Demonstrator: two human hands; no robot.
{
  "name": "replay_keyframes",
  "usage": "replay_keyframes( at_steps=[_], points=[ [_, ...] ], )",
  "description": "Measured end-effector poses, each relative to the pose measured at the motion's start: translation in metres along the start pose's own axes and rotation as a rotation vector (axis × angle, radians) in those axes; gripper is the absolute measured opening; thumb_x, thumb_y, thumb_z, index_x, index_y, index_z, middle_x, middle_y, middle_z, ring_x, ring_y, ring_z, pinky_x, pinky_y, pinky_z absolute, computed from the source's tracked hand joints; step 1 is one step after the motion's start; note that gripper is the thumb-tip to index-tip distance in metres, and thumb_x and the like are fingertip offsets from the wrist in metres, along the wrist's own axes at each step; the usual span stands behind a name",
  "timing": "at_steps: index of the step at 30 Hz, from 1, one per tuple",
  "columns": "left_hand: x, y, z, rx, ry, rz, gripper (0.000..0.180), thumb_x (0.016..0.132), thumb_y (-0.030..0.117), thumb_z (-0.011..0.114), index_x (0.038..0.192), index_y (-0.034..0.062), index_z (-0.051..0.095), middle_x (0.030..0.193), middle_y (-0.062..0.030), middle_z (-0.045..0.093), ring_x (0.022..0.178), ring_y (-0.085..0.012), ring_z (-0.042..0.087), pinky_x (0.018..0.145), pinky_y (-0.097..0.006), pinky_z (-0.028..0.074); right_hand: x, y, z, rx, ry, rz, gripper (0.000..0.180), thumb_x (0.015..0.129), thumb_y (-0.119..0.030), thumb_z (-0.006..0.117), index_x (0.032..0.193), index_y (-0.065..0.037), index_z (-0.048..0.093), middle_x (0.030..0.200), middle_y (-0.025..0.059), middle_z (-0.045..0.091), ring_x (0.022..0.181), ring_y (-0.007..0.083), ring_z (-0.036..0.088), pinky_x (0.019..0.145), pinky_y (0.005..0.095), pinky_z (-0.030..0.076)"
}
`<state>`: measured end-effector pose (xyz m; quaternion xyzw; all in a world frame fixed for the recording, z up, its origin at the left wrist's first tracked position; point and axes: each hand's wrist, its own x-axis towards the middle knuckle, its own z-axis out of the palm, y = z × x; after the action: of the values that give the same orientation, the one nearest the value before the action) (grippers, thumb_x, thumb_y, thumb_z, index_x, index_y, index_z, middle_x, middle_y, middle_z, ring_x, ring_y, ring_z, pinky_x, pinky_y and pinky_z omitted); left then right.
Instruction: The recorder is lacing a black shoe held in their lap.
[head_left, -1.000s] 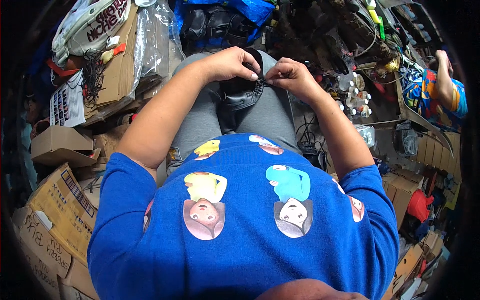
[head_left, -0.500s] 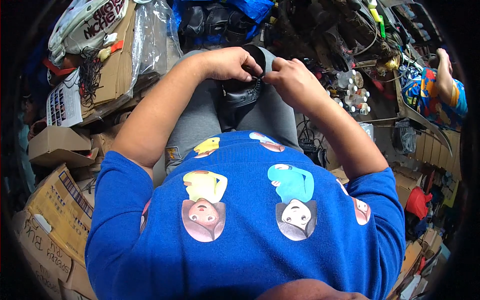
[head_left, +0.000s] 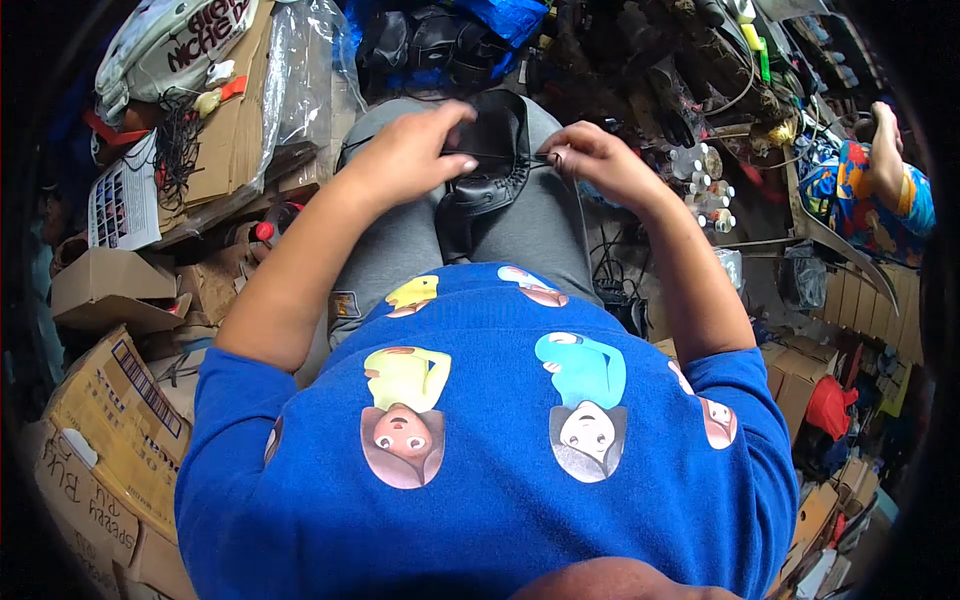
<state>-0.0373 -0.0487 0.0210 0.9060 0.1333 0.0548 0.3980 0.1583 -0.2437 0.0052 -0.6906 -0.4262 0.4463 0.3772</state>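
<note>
A black leather shoe upper [head_left: 488,190] lies between my thighs, with its opening toward the far side and puckered stitching along its right edge. A thin dark thread [head_left: 500,156] runs taut across it, from one hand to the other. At its left, my left hand [head_left: 415,150] is curled round the thread, with thumb and forefinger apart. My right hand [head_left: 603,165] pinches the thread to the right of the upper, above my thigh. A loose length hangs below these fingers. Whether a needle is also in the right fingers is too small to tell.
Flattened cardboard [head_left: 225,140] and clear plastic sheeting [head_left: 305,80] lie at the left, with cardboard boxes [head_left: 115,290] nearer. Small bottles [head_left: 708,195] stand to the right. Black items [head_left: 430,45] lie ahead on blue plastic. Another person in a colourful shirt [head_left: 885,190] sits at far right.
My hands have moved apart from close together at the upper, the left going left and the right going right. The thread now shows stretched between them.
</note>
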Motion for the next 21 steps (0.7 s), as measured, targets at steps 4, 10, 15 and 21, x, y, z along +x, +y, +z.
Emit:
replay_keyframes(
  at_steps=[4,10,15,21],
  points=[
    [-0.031,-0.025,-0.022,0.119,-0.056,-0.014,0.024,0.08,0.012,0.066,0.102,0.0039,0.063,0.094,-0.0138,0.064,0.086,-0.0244,0.062,0.079,-0.032,0.048,-0.002,-0.008,0.009,-0.369,0.068,-0.203,0.017,0.076,-0.012,0.073,0.083,-0.003,0.06,0.087,0.0029,0.047,0.082,0.0134,0.049,0.072,0.0269,0.042],
    [-0.012,-0.058,-0.033,-0.972,0.389,-0.196,0.026,0.096,0.023,0.05,0.103,0.0014,0.064,0.102,-0.0117,0.065,0.091,-0.0199,0.061,0.083,-0.03,0.047,0.026,0.03,0.012,0.497,0.691,-0.063,0.026,0.091,-0.027,0.058,0.085,-0.002,0.064,0.09,0.0081,0.062,0.079,0.0207,0.059,0.073,0.0317,0.049],
    [-0.003,-0.041,-0.005,-1.921,0.14,0.016,0.036,0.099,0.031,0.039,0.096,0.0031,0.062,0.101,-0.014,0.064,0.103,-0.0239,0.057,0.095,-0.042,0.042,0.028,-0.017,0.036,1.492,0.594,0.081,0.036,0.097,-0.038,0.045,0.083,-0.007,0.058,0.072,0.0066,0.056,0.071,0.0187,0.055,0.089,0.0416,0.044],
    [-0.013,-0.08,-0.017,-1.802,0.139,-0.192,0.036,0.1,0.031,0.039,0.069,0.013,0.041,0.058,0.004,0.031,0.048,-0.0095,0.029,0.064,-0.029,0.034,0.001,0.025,0.018,1.2,0.244,-0.032,0.043,0.099,-0.038,0.039,0.063,-0.015,0.035,0.052,-0.003,0.028,0.046,0.0115,0.027,0.06,0.0308,0.035]
  ],
)
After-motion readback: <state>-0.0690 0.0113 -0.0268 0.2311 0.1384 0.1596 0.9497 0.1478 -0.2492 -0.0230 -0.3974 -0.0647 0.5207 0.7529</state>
